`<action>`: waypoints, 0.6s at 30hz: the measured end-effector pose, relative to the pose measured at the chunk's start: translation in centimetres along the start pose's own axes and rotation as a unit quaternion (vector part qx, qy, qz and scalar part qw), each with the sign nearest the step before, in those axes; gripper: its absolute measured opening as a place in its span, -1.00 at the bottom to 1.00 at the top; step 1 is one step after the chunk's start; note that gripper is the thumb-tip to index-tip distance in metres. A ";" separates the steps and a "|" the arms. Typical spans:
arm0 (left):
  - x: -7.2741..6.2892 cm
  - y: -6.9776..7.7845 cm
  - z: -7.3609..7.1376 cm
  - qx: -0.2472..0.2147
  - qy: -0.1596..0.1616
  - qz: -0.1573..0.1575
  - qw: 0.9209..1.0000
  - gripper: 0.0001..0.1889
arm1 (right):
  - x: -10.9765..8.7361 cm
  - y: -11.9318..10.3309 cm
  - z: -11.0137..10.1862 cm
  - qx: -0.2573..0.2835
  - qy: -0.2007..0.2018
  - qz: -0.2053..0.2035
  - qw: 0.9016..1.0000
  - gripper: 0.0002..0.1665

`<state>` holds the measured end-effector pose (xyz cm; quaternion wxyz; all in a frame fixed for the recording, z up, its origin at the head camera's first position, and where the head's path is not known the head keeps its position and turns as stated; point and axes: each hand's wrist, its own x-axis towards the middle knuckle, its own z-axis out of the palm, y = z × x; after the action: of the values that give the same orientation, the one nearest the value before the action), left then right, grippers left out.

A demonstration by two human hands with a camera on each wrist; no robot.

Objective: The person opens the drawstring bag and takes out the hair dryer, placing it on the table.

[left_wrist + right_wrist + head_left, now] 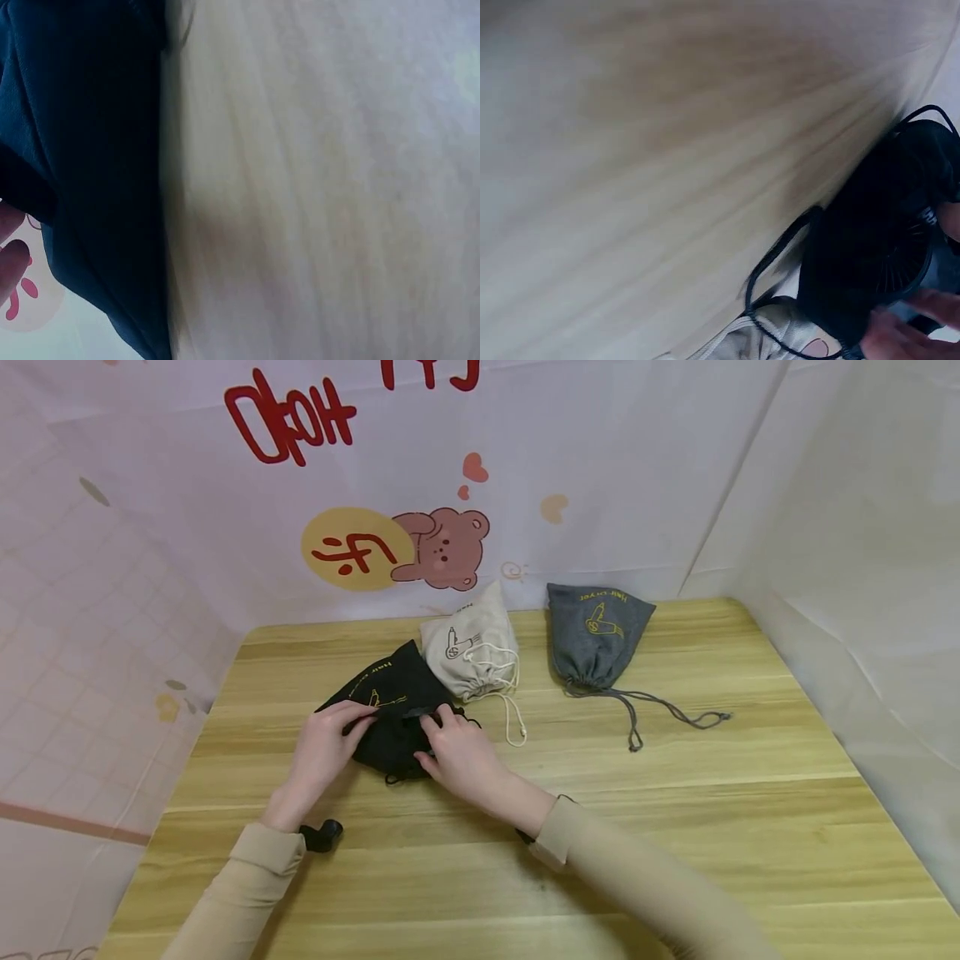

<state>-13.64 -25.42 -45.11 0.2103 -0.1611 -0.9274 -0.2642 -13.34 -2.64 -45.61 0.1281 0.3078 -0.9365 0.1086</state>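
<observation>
A black drawstring bag [401,672] with yellow print lies on the table at left of centre. My left hand [330,739] pinches its cloth between thumb and fingers. At the bag's mouth, my right hand [461,752] has its thumb and fingers around the end of a black hair dryer. The dryer's round grille [904,259] shows between thumb and fingers in the right wrist view; the bag hides the rest. In the left wrist view the dark bag cloth [97,165] fills the left side, fingertips [11,262] at its edge.
A cream drawstring bag [480,652] touches or nearly touches the black one. Farther right lies a grey drawstring bag [596,639], its cords trailing toward me. The wooden table [675,827] meets a printed cloth backdrop [637,468] behind.
</observation>
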 end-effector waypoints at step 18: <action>-0.1 0.3 0.7 0.003 0.002 0.004 1.000 -0.85 | 2.2 -1.3 1.5 -0.040 -0.001 0.082 0.996 -0.29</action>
<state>-13.62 -24.86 -45.59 0.2135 -0.1634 -0.9272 -0.2609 -14.52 -5.30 -46.14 0.1304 0.2250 -0.9622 0.0806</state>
